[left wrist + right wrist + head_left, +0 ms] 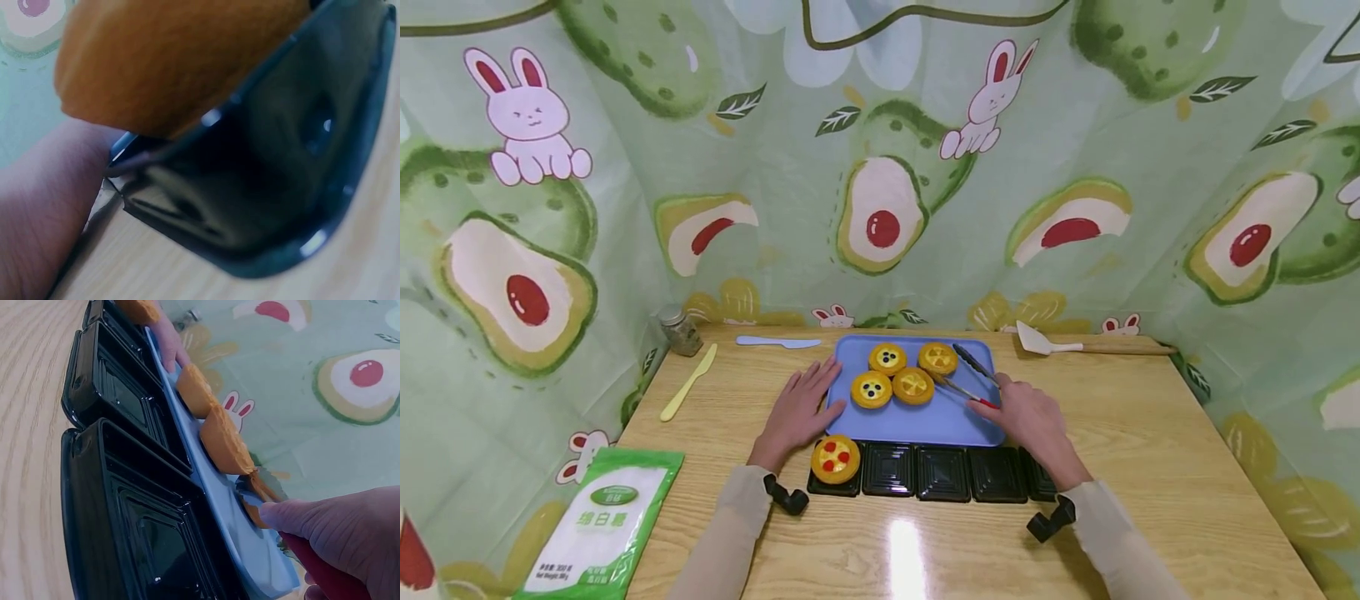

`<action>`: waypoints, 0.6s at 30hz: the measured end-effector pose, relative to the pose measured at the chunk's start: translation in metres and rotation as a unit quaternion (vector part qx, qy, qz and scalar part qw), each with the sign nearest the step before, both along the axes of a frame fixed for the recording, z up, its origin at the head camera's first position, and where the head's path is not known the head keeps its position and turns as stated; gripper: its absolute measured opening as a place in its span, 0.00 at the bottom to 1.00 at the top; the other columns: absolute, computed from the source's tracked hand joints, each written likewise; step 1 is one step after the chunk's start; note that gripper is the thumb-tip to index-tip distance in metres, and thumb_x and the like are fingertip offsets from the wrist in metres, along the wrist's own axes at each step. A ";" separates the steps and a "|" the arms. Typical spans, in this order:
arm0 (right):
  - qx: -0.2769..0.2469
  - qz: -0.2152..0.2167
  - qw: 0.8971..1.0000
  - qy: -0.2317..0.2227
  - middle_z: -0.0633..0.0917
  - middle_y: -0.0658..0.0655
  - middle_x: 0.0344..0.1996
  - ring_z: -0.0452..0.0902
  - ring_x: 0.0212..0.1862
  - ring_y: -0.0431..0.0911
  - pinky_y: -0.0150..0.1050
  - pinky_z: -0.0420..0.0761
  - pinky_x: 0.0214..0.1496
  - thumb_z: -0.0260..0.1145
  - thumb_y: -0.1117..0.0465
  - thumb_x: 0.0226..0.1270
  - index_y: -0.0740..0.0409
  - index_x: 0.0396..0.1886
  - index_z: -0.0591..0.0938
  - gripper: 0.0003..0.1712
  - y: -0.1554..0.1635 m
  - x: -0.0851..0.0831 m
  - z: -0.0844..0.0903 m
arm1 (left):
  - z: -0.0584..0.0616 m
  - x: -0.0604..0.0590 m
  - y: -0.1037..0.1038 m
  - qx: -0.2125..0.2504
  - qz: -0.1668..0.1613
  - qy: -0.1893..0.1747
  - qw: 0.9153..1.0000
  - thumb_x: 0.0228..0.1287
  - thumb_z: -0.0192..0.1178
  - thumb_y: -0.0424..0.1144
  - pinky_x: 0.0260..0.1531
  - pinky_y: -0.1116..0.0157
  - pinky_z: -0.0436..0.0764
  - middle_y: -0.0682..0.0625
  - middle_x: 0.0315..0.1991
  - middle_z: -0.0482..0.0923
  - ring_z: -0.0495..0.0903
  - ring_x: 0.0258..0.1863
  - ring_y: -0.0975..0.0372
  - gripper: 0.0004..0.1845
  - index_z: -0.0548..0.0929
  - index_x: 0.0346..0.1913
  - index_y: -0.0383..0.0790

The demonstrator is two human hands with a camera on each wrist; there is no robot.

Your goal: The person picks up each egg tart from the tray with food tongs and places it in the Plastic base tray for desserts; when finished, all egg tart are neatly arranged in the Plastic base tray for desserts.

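My right hand (1032, 419) grips a pair of tongs (973, 364) with red on the handle (322, 569). The tongs are spread, one tip beside the front tart with yellow fruit pieces (913, 386), the other by the back one (937, 358). Two tarts dotted with dark berries (872, 389) sit to their left on the blue tray (880, 429). My left hand (801, 408) rests at the tray's left edge, fingers extended. Close to that wrist, a tart with red pieces (835, 459) sits in the leftmost black plastic box (269, 156).
In front of the tray runs a row of black boxes (943, 473). A blue knife (778, 342), a yellow knife (689, 383) and a jar (681, 330) lie back left. A spatula (1090, 347) is back right, a sugar bag (602, 525) front left.
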State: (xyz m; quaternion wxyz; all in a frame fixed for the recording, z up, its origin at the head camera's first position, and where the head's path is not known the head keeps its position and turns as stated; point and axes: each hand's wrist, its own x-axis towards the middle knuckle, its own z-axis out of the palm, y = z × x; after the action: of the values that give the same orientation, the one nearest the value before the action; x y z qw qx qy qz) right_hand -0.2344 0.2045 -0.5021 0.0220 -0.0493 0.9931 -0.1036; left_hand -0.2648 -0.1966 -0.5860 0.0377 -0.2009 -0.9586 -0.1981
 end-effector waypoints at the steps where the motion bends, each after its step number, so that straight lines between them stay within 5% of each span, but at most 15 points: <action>1: -0.001 -0.001 1.000 -0.002 0.74 0.56 0.23 0.72 0.22 0.49 0.40 0.65 0.20 0.67 0.28 0.66 0.68 0.65 0.77 0.49 -0.001 0.000 -0.001 | 0.000 0.000 0.000 -0.001 0.000 0.000 1.000 0.78 0.44 0.67 0.81 0.46 0.45 0.58 0.85 0.46 0.47 0.84 0.53 0.41 0.52 0.85 0.54; 18: -0.013 0.018 1.000 0.023 0.74 0.54 0.21 0.72 0.21 0.49 0.40 0.67 0.19 0.66 0.30 0.68 0.63 0.53 0.81 0.40 -0.008 -0.010 -0.006 | 0.001 0.001 0.000 0.001 0.000 -0.002 1.000 0.77 0.44 0.67 0.81 0.46 0.45 0.57 0.85 0.46 0.47 0.84 0.53 0.41 0.53 0.85 0.54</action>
State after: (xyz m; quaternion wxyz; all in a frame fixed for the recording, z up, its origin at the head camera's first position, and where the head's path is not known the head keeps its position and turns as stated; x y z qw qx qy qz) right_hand -0.2443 0.1964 -0.5085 0.0006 -0.0694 0.9909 -0.1150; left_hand -0.2637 -0.1963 -0.5853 0.0357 -0.2003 -0.9584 -0.2000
